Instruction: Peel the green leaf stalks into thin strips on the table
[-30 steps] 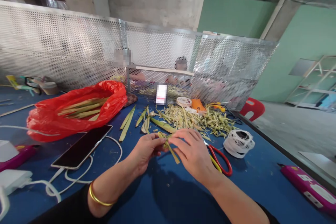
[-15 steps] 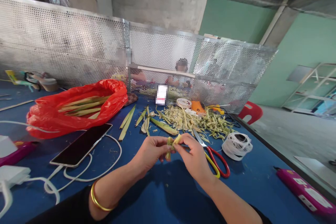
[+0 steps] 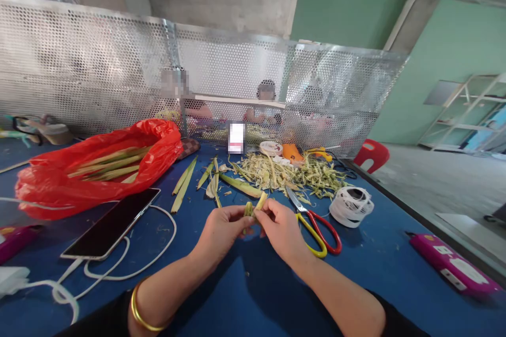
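Observation:
Between my two hands, above the blue table, is a folded strip of pale green leaf (image 3: 248, 210). My left hand (image 3: 225, 226) pinches its left part between thumb and fingers. Close beside it, my right hand (image 3: 279, 224) grips the yellowish end that sticks up. Part of the strip is hidden behind my fingers. Scissors (image 3: 314, 229) with one red and one yellow handle lie just right of my right hand. Beyond my hands rest several long green leaf pieces (image 3: 242, 186) and a heap of curled leaf scraps (image 3: 272, 171).
A red plastic bag (image 3: 98, 168) holding long leaves lies at left, near a black-screened phone (image 3: 113, 226) on a white cable. White tape rolls (image 3: 351, 206) stand right; a purple power strip (image 3: 450, 263) lies near the edge. A perforated metal screen (image 3: 233, 63) stands behind, with people beyond.
The view has shifted slightly, so most things sit a little further left. Both hands keep hold of the strip, and its pale end now points up more visibly above my right fingers.

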Available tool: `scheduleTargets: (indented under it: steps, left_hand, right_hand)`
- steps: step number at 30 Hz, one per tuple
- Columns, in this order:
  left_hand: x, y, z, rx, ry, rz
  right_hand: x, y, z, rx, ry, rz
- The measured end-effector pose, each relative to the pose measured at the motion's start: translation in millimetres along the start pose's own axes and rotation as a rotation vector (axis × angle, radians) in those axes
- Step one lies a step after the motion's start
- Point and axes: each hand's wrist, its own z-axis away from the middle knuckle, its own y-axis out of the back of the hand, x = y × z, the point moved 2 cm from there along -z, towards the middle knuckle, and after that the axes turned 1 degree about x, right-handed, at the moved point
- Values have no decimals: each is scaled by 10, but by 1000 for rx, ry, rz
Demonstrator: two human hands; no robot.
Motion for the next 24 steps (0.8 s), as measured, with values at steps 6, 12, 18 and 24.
scheduleTargets:
  steps: [6,12,18,24]
  left_hand:
    - [27,40,-20,67,51,61]
    - [-27,41,-24,91,100,181]
    - [-22,103,-45,111,64,194]
    - [26,152,-59,94,49,195]
  right_hand:
    - [-151,121,36,115,414,366]
    - [-232,2,160,171,761,737]
    - [-240,69,139,154,666,591]
    - [-151,241,-28,54,478,592]
